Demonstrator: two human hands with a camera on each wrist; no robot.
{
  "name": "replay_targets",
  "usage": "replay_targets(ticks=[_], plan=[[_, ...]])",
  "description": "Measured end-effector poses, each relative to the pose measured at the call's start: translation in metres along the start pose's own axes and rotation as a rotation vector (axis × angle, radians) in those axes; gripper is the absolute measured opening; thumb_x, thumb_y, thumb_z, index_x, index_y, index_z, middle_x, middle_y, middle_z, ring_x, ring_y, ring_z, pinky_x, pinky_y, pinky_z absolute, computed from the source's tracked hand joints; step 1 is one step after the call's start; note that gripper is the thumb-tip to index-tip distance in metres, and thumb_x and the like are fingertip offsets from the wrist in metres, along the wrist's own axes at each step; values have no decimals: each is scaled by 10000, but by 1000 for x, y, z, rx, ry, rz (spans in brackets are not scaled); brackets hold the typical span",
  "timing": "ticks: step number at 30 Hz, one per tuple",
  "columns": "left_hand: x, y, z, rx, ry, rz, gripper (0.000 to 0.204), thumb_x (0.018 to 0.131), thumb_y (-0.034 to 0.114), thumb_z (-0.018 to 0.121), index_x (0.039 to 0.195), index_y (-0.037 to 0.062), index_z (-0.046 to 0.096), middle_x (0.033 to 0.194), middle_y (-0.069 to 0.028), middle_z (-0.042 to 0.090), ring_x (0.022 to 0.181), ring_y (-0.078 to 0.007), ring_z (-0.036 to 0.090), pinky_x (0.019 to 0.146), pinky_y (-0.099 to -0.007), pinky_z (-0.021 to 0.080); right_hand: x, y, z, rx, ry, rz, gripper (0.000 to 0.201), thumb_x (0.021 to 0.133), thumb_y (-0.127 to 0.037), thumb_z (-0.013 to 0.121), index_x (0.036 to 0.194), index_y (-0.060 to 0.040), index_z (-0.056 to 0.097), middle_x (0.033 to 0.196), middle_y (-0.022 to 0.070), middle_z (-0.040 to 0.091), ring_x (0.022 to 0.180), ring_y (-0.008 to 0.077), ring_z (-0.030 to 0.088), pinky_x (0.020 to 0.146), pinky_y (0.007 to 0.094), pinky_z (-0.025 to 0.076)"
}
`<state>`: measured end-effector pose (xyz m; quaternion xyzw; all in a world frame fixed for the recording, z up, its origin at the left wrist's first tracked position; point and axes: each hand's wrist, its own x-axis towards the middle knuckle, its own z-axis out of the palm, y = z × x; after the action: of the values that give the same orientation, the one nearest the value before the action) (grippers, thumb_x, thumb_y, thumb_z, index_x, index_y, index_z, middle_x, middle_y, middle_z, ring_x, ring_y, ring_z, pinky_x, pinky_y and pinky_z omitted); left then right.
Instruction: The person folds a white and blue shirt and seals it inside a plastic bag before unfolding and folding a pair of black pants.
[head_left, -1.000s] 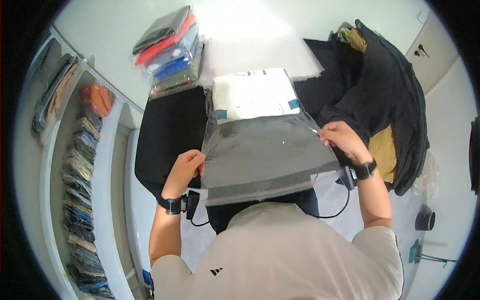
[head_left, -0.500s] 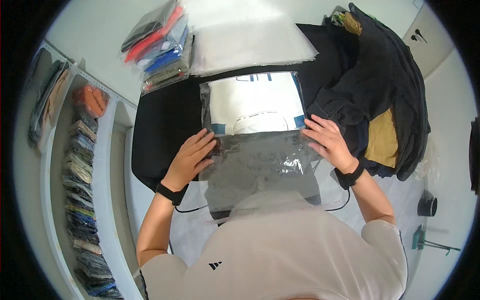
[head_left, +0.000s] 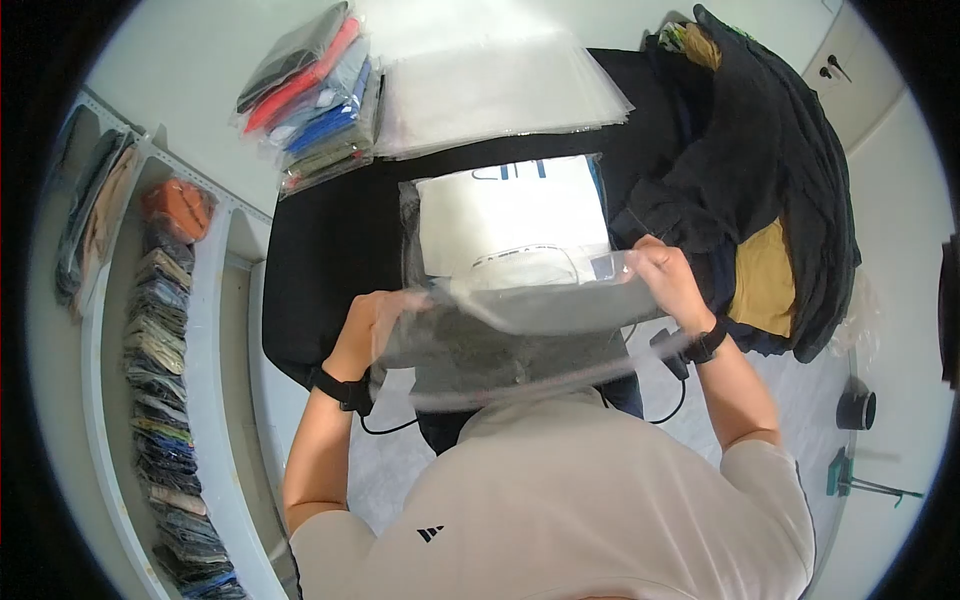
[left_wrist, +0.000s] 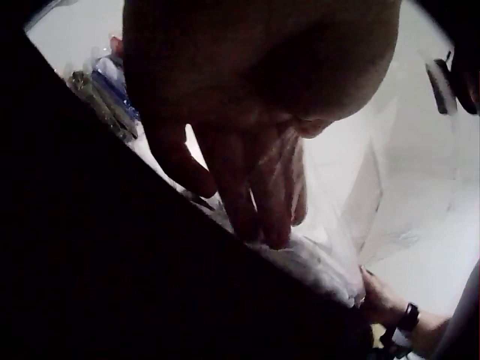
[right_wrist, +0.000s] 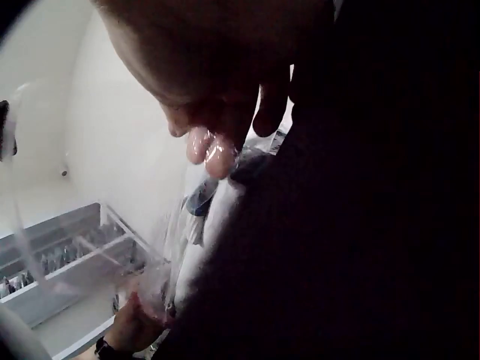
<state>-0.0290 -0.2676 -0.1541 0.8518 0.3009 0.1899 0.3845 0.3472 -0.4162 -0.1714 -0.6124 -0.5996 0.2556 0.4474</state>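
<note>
A folded white garment (head_left: 515, 220) with blue markings lies inside a clear plastic bag (head_left: 560, 312) at the table's front edge. The bag's loose open end is lifted toward the person, blurred by motion. At its left side my left hand (head_left: 372, 325) grips the film; in the left wrist view the fingers (left_wrist: 259, 191) point down with film over them. On the other side my right hand (head_left: 668, 280) pinches the plastic near the garment's lower right corner. Film shines over the fingertips (right_wrist: 219, 159) in the right wrist view.
Flat clear bags (head_left: 500, 95) lie at the back of the black-covered table (head_left: 320, 255). Bagged folded clothes (head_left: 310, 100) are stacked at back left. Dark clothing (head_left: 750, 190) heaps up on the right, with a mustard piece (head_left: 765, 280). Shelves (head_left: 165, 380) of bagged clothes stand left.
The hands lay spread on the bag's sides half a second ago; now their fingers have closed on the film. The bag's loose end has risen and folds up toward the garment.
</note>
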Motion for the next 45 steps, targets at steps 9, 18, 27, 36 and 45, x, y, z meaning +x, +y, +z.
replay_targets(ticks=[9, 18, 27, 36, 45], plan=[[26, 4, 6, -406, 128, -374, 587, 946, 401, 327, 630, 20, 643, 636, -107, 658, 564, -130, 610, 528, -220, 348, 17, -14, 21, 147, 295, 334, 525, 922, -342, 505, 505, -25, 539, 457, 19, 495, 437, 92, 457, 479, 229, 373], [28, 6, 8, -428, 150, -410, 573, 943, 380, 340, 612, 17, 635, 629, -106, 655, 552, -140, 608, 520, -224, 360, 8, -78, 45, -477, 427, -233, 285, 836, -157, 579, 1079, -15, 535, 1036, 159, 566, 955, 305, 535, 825, 381, 410], [17, 0, -1, -404, 443, -355, 537, 957, 347, 325, 658, 25, 635, 576, -70, 621, 542, -124, 582, 550, -253, 393, 38, -67, 84, -831, 13, -320, 450, 880, -355, 507, 1300, -200, 455, 1363, 129, 394, 1277, 301, 349, 1031, 483, 262], [73, 67, 20, 710, 102, 403, 472, 876, 286, 513, 1298, 98, 417, 1345, -153, 383, 1268, -320, 327, 1002, -478, 294, 56, -60, 66, -948, -129, -420, 445, 900, -405, 446, 1307, -228, 449, 1379, 126, 373, 1283, 299, 340, 1033, 504, 256], [85, 23, 34, 845, -67, 350, 608, 879, 415, 479, 1390, 148, 289, 1458, -156, 211, 1352, -331, 188, 1032, -576, 200, 68, -38, 59, -918, -271, -410, 497, 887, -444, 455, 1356, -300, 375, 1447, 77, 277, 1334, 276, 256, 1059, 514, 197]])
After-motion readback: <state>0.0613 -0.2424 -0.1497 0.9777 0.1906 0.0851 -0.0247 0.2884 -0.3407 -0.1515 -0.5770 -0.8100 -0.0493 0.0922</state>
